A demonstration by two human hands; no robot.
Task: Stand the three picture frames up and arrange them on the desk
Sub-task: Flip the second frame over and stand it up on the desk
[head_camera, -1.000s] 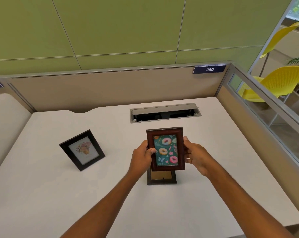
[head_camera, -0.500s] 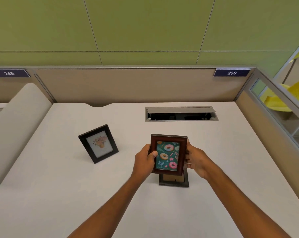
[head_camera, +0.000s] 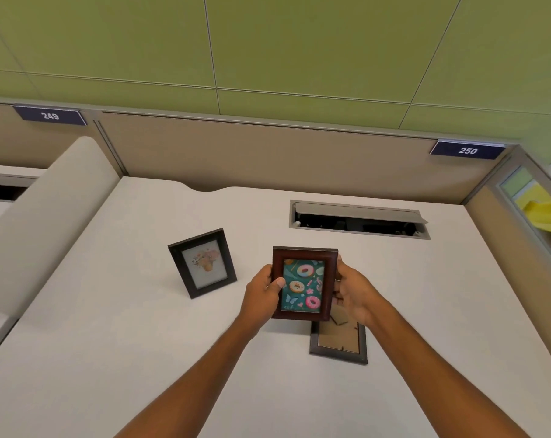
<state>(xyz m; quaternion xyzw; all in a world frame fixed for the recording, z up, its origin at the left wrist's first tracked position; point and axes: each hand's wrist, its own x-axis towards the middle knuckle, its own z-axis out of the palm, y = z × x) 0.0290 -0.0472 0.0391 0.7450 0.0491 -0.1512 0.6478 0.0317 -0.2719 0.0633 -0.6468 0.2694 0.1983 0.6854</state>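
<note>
A reddish-brown frame with a doughnut picture point(head_camera: 303, 284) is held upright above the white desk point(head_camera: 109, 343). My left hand point(head_camera: 261, 292) grips its left edge, thumb on the front; my right hand point(head_camera: 353, 294) grips its right edge. A black frame with a flower picture point(head_camera: 202, 262) stands on the desk to the left, leaning back. A third dark frame point(head_camera: 339, 341) lies face down on the desk just below my right hand, its brown backing up and its upper part hidden by the held frame and hand.
An open cable tray point(head_camera: 359, 219) is set in the desk at the back right. A beige divider point(head_camera: 40, 222) bounds the left side, beige partitions stand behind and on the right, with number plates 249 point(head_camera: 50, 115) and 250 point(head_camera: 467, 150).
The view has swung left, so the face-down frame shows more at the lower right. Both hands keep hold of the doughnut frame, now carried slightly left of the flat one.
</note>
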